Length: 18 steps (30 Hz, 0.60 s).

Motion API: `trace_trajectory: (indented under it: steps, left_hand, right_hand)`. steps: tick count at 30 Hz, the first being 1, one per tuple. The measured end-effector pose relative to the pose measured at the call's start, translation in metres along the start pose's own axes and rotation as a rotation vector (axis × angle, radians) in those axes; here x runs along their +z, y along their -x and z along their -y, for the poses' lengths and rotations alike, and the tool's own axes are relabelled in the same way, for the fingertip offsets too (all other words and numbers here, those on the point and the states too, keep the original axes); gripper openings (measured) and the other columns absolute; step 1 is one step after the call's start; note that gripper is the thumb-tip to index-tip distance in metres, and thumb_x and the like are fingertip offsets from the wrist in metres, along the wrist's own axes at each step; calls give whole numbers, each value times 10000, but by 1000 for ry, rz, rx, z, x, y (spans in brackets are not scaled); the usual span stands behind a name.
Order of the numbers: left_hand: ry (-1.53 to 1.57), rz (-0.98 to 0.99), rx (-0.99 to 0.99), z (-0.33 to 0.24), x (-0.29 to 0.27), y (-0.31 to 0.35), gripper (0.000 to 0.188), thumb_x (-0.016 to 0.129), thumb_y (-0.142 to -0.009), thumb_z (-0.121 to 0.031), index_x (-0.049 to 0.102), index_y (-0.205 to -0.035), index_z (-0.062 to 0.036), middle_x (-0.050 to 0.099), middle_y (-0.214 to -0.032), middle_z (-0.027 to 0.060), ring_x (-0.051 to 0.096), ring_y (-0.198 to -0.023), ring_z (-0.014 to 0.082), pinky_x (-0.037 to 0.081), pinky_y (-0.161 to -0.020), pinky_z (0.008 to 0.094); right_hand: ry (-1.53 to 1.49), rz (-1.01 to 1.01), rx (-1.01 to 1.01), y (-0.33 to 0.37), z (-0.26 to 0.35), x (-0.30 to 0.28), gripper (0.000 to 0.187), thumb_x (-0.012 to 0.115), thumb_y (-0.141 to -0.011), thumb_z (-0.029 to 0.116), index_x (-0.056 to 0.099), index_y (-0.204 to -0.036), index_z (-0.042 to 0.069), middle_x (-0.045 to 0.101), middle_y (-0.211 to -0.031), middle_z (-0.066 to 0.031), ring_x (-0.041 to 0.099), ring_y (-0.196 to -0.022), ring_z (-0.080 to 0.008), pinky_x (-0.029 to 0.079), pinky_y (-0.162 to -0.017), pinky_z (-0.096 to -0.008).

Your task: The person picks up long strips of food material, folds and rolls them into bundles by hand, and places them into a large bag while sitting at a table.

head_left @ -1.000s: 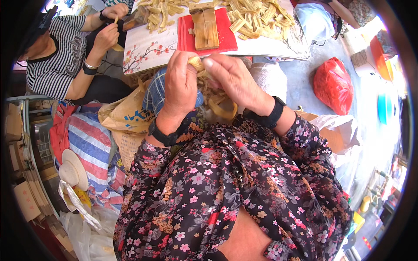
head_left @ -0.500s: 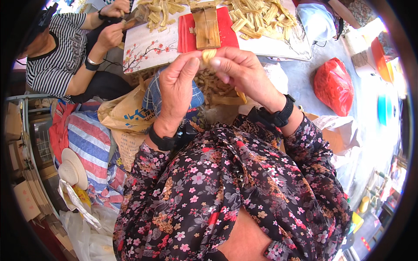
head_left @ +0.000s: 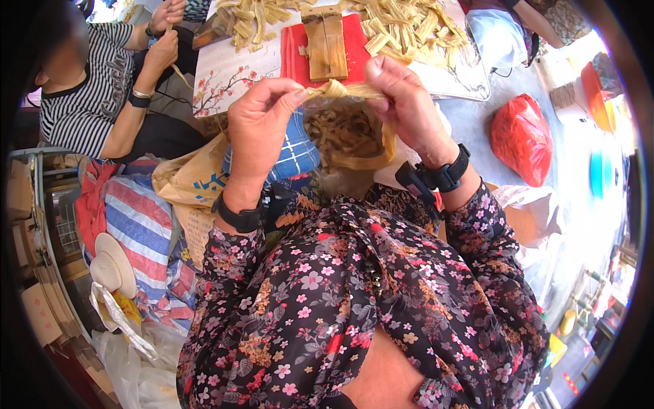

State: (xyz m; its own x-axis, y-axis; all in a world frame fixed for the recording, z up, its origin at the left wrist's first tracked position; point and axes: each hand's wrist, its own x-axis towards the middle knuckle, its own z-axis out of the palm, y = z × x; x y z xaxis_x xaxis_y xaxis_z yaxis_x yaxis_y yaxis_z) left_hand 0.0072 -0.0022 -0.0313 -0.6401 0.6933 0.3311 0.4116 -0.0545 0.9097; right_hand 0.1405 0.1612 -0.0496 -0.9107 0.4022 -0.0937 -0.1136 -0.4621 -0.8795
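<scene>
Seen from the head camera, a heap of brown strips point(head_left: 344, 133) is lying below the near edge of a tabletop point(head_left: 231, 78); whatever is containing it cannot be made out. A tan paper sack point(head_left: 194, 180) is slumping left of a blue checked cloth point(head_left: 296, 153), its contents hidden. Beyond the tabletop's near right corner, a red plastic bag point(head_left: 523, 140) is bulging on the floor, its filling unseen, while an orange basin point(head_left: 596, 92) and a blue basin point(head_left: 601, 174) are sitting farther right.

A knotted yellow strip point(head_left: 334, 88) is stretching along the tabletop's near edge, its loose tail hanging beside the heap. The left hand point(head_left: 259, 129) is pinching 1 side of the knot between thumb and fingertips; the right hand point(head_left: 412, 105) is gripping the other side, thumb pressed to fingers, and is hiding the near right corner of a red mat point(head_left: 356, 48).

On that mat, a wooden block point(head_left: 325, 48) is lying near the middle of the near edge, with 2 piles of yellow strips point(head_left: 409, 31) flanking it. Off the tabletop's left edge, a co-worker point(head_left: 92, 88) in a striped shirt is holding a thin strip point(head_left: 180, 75). A straw hat point(head_left: 112, 264) is resting on striped sheeting point(head_left: 146, 225).
</scene>
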Motion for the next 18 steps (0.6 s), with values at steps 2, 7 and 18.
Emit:
trace_trajectory:
  steps: [2, 7, 18]
  left_hand:
    - [-530, -6, 286, -12, 1, -3, 279, 736, -728, -36, 640, -990, -33, 651, -944, 88, 624, -852, 192, 503, -770, 279]
    - [-685, 243, 322, -9, 16, 8, 344, 568, -796, 19, 560, -1128, -73, 583, -984, 137, 591, -870, 341, 485, -727, 404]
    - [-889, 301, 675, 30, -11, -26, 297, 583, -751, -40, 537, -1042, -73, 570, -894, 69, 611, -794, 268, 508, -656, 354]
  right_hand:
    - [147, 62, -104, -3, -6, 2, 123, 505, -959, 230, 506, -895, 125, 424, -623, 66, 353, -538, -30, 260, -477, -182]
    - [163, 164, -101, -3, -26, 19, 119, 591, -914, 147, 508, -886, 65, 507, -673, 30, 460, -595, -36, 374, -510, -190]
    - [508, 187, -116, 7, -16, 31, 211, 580, -902, 181, 542, -803, -1, 444, -608, -28, 407, -594, -106, 391, -554, -287]
